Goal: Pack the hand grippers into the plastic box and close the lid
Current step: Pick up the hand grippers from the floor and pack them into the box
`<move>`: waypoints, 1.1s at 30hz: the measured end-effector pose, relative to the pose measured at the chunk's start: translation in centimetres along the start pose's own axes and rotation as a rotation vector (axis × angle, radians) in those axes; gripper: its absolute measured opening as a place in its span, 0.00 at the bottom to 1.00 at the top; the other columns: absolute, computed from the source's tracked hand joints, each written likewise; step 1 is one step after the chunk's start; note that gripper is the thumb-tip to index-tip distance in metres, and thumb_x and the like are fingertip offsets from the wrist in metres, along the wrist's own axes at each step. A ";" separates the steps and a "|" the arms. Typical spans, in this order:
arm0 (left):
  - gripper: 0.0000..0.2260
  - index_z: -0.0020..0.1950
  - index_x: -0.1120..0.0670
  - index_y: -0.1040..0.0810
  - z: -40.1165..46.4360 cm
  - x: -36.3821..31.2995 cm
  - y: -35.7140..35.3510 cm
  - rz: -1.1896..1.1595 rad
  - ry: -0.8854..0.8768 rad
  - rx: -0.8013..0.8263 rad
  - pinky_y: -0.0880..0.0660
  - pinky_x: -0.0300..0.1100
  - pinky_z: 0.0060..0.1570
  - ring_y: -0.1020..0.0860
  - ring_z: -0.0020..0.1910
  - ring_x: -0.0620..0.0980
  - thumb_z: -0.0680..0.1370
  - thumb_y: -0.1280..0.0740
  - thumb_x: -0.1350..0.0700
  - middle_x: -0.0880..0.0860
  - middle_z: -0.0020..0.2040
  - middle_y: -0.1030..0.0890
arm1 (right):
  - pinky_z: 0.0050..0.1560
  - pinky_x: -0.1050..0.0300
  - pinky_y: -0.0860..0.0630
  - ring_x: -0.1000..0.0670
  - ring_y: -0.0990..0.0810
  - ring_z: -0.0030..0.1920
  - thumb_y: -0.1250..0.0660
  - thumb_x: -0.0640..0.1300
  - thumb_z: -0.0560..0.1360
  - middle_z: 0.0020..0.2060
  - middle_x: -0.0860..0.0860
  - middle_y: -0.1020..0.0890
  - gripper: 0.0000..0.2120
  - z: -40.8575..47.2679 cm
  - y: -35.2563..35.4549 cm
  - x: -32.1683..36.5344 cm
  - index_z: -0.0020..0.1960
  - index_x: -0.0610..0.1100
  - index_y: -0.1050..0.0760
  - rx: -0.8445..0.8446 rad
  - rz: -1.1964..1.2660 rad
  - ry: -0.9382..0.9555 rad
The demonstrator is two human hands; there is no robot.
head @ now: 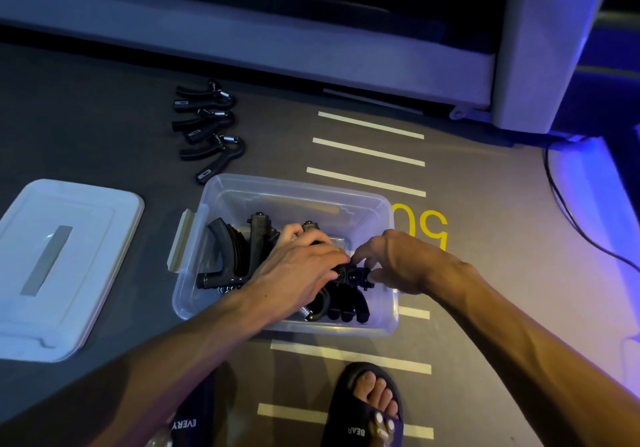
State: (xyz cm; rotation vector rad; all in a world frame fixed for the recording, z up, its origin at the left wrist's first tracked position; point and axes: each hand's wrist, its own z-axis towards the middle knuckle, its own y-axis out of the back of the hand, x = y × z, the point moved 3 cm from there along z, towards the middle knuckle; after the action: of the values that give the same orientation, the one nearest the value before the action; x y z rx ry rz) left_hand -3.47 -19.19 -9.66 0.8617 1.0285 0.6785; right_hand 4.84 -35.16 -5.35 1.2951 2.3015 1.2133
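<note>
Two hands [301,266] [391,259], three loose hand grippers [207,127]

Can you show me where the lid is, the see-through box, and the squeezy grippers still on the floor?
lid [65,266], head view, its flat top.
plastic box [298,188], head view, its far rim.
hand grippers on the floor [207,124], head view, the middle one of three.

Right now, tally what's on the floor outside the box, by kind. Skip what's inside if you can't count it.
Hand grippers on the floor: 3
Lid: 1
Plastic box: 1
Total: 5
Grippers in the box overlap and sit under the left hand and right hand; no firm count.
</note>
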 end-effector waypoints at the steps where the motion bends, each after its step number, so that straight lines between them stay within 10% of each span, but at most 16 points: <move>1: 0.13 0.60 0.44 0.17 -0.2 0.0 0.0 0.004 0.000 0.009 0.39 0.45 0.58 0.26 0.58 0.43 0.76 0.26 0.49 0.40 0.53 0.16 | 0.57 0.50 0.23 0.46 0.21 0.58 0.31 0.42 0.76 0.56 0.50 0.18 0.17 0.1 -0.2 -0.1 0.64 0.53 0.22 -0.018 0.004 -0.011; 12: 0.14 0.59 0.44 0.17 -1.7 -0.2 1.2 -0.007 0.048 0.036 0.41 0.44 0.55 0.26 0.57 0.44 0.74 0.24 0.50 0.38 0.54 0.16 | 0.48 0.48 0.19 0.44 0.18 0.48 0.28 0.43 0.70 0.47 0.48 0.16 0.14 0.7 -1.3 -0.1 0.55 0.51 0.18 -0.090 -0.011 -0.035; 23: 0.15 0.62 0.44 0.19 -1.5 -0.5 1.6 0.015 0.086 0.095 0.42 0.45 0.57 0.26 0.59 0.46 0.75 0.26 0.48 0.39 0.56 0.16 | 0.54 0.47 0.34 0.46 0.26 0.59 0.27 0.61 0.66 0.50 0.50 0.19 0.24 1.4 -3.4 -0.1 0.59 0.54 0.25 -0.088 -0.292 0.019; 33: 0.17 0.65 0.43 0.20 -1.0 -0.7 0.8 0.012 0.090 0.171 0.44 0.43 0.57 0.32 0.62 0.44 0.78 0.31 0.42 0.39 0.57 0.17 | 0.53 0.50 0.36 0.48 0.24 0.58 0.29 0.54 0.67 0.48 0.51 0.18 0.17 1.5 -2.5 -0.5 0.54 0.52 0.23 -0.093 -0.276 0.057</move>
State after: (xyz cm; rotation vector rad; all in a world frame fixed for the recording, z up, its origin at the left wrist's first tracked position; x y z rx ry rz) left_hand -4.70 -19.07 -8.90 0.9928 1.1758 0.6511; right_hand 4.40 -35.39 -8.29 0.8865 2.3358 1.2572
